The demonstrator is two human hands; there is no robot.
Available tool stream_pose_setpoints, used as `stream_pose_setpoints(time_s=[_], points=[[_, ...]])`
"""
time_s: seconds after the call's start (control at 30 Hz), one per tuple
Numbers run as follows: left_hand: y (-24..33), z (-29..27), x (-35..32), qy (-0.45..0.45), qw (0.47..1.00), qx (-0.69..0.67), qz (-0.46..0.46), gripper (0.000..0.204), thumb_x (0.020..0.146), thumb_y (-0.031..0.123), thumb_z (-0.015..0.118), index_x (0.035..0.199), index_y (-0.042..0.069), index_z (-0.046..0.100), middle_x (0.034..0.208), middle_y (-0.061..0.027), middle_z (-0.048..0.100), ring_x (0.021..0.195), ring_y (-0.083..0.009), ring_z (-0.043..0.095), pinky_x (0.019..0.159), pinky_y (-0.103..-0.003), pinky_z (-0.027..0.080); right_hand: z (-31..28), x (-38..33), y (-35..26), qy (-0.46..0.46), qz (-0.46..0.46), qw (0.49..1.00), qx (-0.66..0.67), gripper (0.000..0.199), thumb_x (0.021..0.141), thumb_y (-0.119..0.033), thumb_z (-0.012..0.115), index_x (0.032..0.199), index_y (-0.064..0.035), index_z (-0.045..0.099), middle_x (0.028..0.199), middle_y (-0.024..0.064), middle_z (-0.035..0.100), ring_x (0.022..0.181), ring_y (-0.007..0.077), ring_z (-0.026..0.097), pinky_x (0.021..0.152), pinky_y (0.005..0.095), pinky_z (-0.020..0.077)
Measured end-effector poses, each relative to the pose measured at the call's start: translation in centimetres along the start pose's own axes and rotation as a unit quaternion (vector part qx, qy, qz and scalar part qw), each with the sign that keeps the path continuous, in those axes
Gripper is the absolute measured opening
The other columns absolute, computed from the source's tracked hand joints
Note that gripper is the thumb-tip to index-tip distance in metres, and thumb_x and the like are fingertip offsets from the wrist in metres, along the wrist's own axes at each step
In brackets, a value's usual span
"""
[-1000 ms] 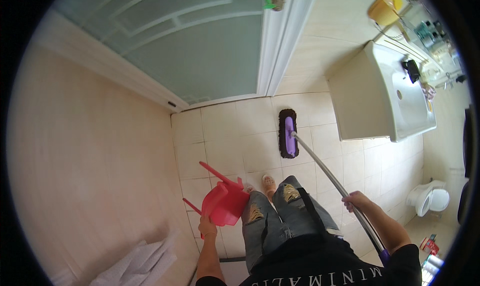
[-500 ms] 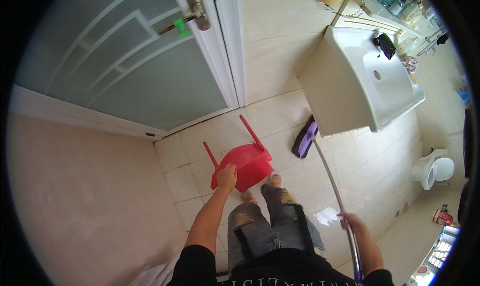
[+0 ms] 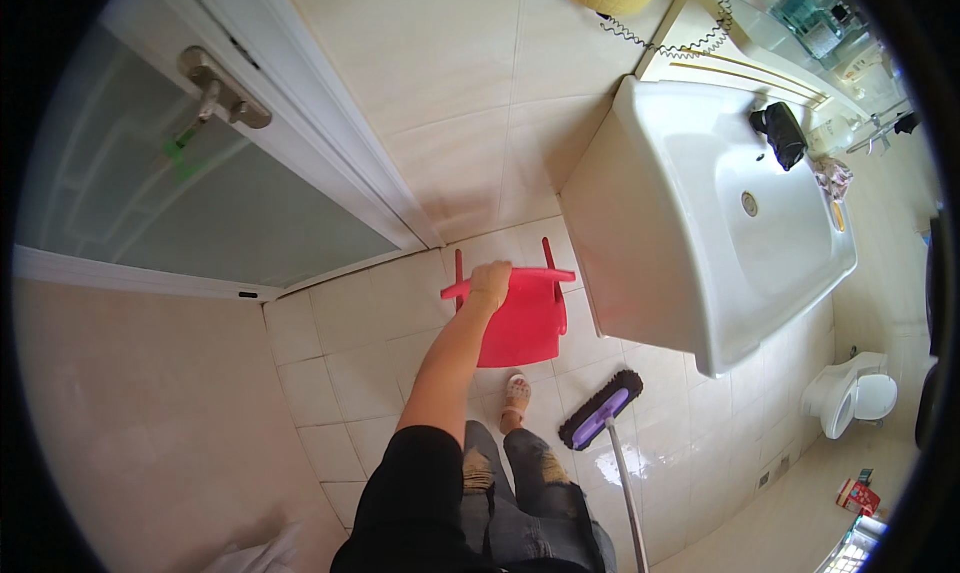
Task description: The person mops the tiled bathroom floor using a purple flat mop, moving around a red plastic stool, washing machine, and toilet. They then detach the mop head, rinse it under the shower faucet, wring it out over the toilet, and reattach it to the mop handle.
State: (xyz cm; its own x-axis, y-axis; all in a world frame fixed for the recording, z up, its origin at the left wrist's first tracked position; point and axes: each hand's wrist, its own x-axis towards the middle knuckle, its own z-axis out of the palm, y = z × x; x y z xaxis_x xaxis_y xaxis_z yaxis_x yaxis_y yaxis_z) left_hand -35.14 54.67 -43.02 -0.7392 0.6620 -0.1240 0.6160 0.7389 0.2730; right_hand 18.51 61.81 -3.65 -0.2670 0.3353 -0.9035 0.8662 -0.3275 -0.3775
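Left hand [image 3: 489,282], just above frame centre, closed around the top rail of a red chair [image 3: 520,323]; fingers wrapped over the rail, arm entering from the lower centre. The rail's long axis runs roughly left to right, rising slightly toward the right; the seat extends from it toward the lower right; two legs [image 3: 547,251] point toward the top of the frame, so the chair is tipped rather than upright. The chair is over the tiled floor [image 3: 330,393], between the door [image 3: 200,193] at upper left and the sink [image 3: 720,233] at right, near the sink's front wall; whether it touches the floor cannot be told. Mop [image 3: 602,419] at lower centre-right, its purple head on the tiles, long axis slanting lower left to upper right; its handle runs down to the bottom edge. Right hand out of view; its grip cannot be told. Toilet [image 3: 850,403] at far right.
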Motion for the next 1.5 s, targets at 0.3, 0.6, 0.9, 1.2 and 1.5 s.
stream_pose_setpoints(time_s=[0.3, 0.6, 0.9, 1.2, 1.5], points=[[5.2, -3.7, 4.5, 0.067, 0.962, -0.218, -0.151, 0.018, 0.069, 0.012, 0.053, 0.087, 0.008, 0.054, 0.087, -0.0152, 0.057, 0.079, -0.0312, 0.056, 0.068, -0.041, 0.045, -6.2, 6.5, 8.3, -0.030, 0.190, 0.981, 0.003, 0.033, 0.079, -0.021, 0.052, 0.108, -0.0049, 0.048, 0.069, 0.0037, 0.053, 0.058, 0.0117, 0.048, 0.052, 0.0246, 0.0403], [17.5, 4.1, -27.6, -0.254, 0.817, -0.472, -0.214, 0.054, 0.066, 0.038, 0.057, 0.092, -0.009, 0.051, 0.090, -0.0265, 0.056, 0.082, -0.0350, 0.057, 0.072, -0.039, 0.046, -12.1, 6.4, 12.6, -0.076, 0.134, 0.899, -0.409, 0.050, 0.079, -0.034, 0.050, 0.113, 0.0015, 0.043, 0.086, 0.0133, 0.056, 0.081, 0.0225, 0.053, 0.071, 0.0311, 0.0423], [32.9, 2.2, -40.9, -0.331, 0.540, -0.704, -0.321, 0.049, 0.076, 0.044, 0.047, 0.094, -0.001, 0.056, 0.078, -0.0174, 0.057, 0.066, -0.0258, 0.057, 0.056, -0.036, 0.045, -8.9, 1.8, 7.2, -0.150, -0.071, 0.773, -0.612, 0.058, 0.081, -0.030, 0.047, 0.126, 0.0013, 0.027, 0.113, 0.0175, 0.039, 0.107, 0.0233, 0.032, 0.087, 0.0304, 0.0268], [16.3, 6.6, -38.0, 0.168, 0.091, -0.811, -0.553, 0.014, 0.075, 0.013, 0.049, 0.077, -0.001, 0.052, 0.062, -0.0120, 0.054, 0.046, -0.0233, 0.055, 0.032, -0.035, 0.040, 5.2, -4.3, -2.0, -0.263, 0.037, 0.884, -0.384, 0.054, 0.074, -0.003, 0.053, 0.124, -0.0062, 0.032, 0.085, 0.0093, 0.058, 0.056, 0.0080, 0.052, 0.047, 0.0174, 0.0426], [0.3, 2.4, -45.9, 0.311, 0.061, -0.812, -0.491, 0.013, 0.075, 0.008, 0.053, 0.069, -0.003, 0.050, 0.054, -0.0090, 0.049, 0.043, -0.0169, 0.048, 0.035, -0.030, 0.038, 22.0, -6.6, -2.4, -0.261, 0.105, 0.841, -0.461, 0.045, 0.072, 0.004, 0.048, 0.110, -0.0127, 0.031, 0.059, 0.0070, 0.043, 0.039, 0.0155, 0.042, 0.033, 0.0292, 0.0363]])
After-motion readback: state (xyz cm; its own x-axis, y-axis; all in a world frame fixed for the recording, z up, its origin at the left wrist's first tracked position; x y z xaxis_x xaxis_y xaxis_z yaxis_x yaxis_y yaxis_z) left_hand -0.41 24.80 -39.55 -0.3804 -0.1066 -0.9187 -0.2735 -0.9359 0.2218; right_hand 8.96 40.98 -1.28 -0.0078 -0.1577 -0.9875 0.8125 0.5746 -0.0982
